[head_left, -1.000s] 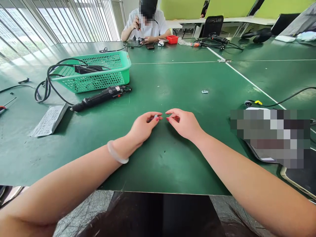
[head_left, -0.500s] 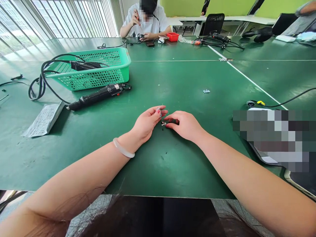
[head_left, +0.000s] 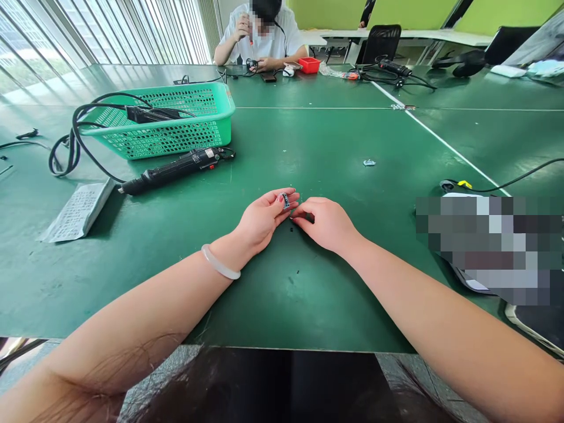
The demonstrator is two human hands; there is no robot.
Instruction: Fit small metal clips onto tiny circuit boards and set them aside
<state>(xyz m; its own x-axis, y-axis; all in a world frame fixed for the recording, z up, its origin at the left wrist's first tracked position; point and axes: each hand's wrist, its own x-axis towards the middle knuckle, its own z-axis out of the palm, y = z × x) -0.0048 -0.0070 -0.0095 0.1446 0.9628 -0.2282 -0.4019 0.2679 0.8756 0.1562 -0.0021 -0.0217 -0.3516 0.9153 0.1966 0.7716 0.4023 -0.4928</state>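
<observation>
My left hand [head_left: 263,218], with a pale bracelet [head_left: 220,263] at the wrist, holds a small grey-blue part [head_left: 286,201] between thumb and fingers. Just right of it, my right hand [head_left: 325,221] is closed in a pinch low over the green table [head_left: 291,317]. What its fingertips hold is too small and hidden to make out. A tiny black piece [head_left: 291,230] lies on the table below the fingertips. Farther back on the right lies another small grey-blue part [head_left: 369,163].
At left are a green basket [head_left: 176,138] with cables, a black electric screwdriver [head_left: 176,170] and a paper-covered block [head_left: 79,211]. A blurred-out object [head_left: 489,247] lies at right. Across the table sits a person [head_left: 264,38] near a red tray [head_left: 309,64].
My right thumb and fingers have closed over the small metallic pieces that lay on the table. The part in my left hand shows more clearly.
</observation>
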